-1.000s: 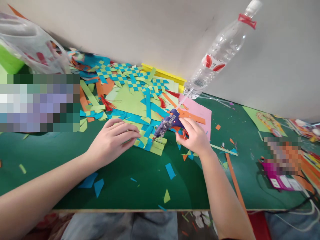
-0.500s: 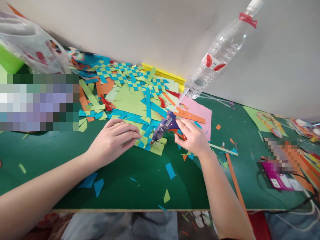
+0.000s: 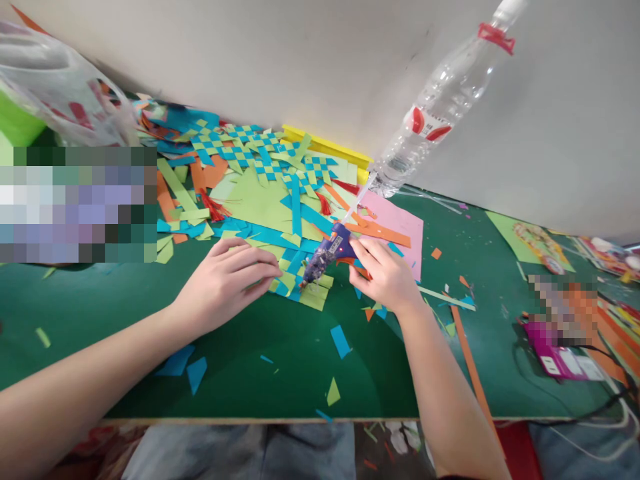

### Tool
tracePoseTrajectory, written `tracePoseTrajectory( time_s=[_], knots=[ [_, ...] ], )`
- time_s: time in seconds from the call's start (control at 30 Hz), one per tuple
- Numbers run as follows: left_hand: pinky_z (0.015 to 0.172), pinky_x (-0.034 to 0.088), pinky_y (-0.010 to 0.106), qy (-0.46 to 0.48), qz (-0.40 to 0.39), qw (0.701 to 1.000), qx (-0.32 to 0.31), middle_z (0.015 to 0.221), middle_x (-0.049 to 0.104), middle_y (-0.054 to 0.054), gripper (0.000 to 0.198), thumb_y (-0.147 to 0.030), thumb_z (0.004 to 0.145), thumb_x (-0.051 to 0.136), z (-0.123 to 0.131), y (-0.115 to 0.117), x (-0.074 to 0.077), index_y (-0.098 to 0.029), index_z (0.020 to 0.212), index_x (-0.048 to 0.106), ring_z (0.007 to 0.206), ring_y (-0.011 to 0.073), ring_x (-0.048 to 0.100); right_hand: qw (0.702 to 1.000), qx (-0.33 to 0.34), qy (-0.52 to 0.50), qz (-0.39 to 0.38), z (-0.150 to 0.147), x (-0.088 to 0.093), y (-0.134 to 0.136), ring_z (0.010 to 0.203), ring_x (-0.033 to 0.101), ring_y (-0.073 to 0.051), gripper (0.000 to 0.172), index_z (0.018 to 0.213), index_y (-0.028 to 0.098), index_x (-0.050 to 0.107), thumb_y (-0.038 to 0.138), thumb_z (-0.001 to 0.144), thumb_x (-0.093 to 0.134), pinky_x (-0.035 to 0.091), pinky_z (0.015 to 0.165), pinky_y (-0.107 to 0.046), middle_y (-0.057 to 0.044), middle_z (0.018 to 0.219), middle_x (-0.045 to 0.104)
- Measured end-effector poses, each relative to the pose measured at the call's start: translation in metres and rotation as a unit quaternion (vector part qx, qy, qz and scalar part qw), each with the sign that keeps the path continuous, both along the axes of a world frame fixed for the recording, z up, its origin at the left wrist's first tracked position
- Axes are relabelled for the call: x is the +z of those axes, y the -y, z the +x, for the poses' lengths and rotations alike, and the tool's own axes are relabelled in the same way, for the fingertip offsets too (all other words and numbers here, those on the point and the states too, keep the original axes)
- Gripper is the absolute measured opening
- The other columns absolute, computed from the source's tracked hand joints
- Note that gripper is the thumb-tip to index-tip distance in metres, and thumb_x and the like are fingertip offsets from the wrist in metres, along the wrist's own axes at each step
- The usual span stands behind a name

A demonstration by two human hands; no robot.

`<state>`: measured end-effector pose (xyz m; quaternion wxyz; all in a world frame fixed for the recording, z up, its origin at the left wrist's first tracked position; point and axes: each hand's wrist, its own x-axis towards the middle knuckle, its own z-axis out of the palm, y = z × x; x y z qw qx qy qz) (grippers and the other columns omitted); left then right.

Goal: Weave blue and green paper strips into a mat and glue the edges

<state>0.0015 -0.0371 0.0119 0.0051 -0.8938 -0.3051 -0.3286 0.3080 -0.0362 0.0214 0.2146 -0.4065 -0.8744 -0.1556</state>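
Note:
My right hand grips the handle of a blue hot glue gun, a clear glue stick jutting from its rear. The gun's nozzle points down at a woven piece of blue and light-green paper strips, apparently touching it. At that piece's left side is my left hand, fingers bent together with their tips at its strips; the thumb is mostly hidden. Behind both hands lie several blue-and-green woven paper pieces and a sheet of light-green paper.
An upright plastic bottle stands by the wall near a yellow strip and pink paper. A plastic bag is at the left, a magenta device with cables at the right. Paper scraps dot the green table.
Almost nothing differs. The glue gun stays over the woven paper with its nozzle in nearly the same spot, and both hands keep their places.

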Motion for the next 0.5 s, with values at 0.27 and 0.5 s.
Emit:
tracePoseTrajectory(
  time_s=[0.27,0.5],
  knots=[
    [0.090,0.044,0.036,-0.002,0.003,1.000,-0.002,0.098,0.071,0.001,0.010,-0.014,0.089,0.060,0.0013,0.0007,0.0021,-0.022,0.095,0.064,0.082,0.0139,0.064,1.000,-0.010,0.006,-0.011,0.0004,-0.0002,0.0004,0.102,0.064,-0.024,0.039,0.126,0.011,0.058,0.018,0.089,0.048,0.060,0.085,-0.037,-0.013,0.111,0.067],
    [0.088,0.044,0.036,-0.004,0.007,1.000,-0.005,0.098,0.071,0.001,0.009,-0.015,0.090,0.060,0.0016,0.0009,0.0024,-0.022,0.095,0.063,0.081,0.0134,0.063,1.000,-0.015,0.014,-0.003,0.0000,-0.0005,-0.0004,0.102,0.065,-0.023,0.038,0.124,0.010,0.060,0.018,0.088,0.048,0.058,0.090,-0.037,-0.013,0.110,0.068]
  ],
)
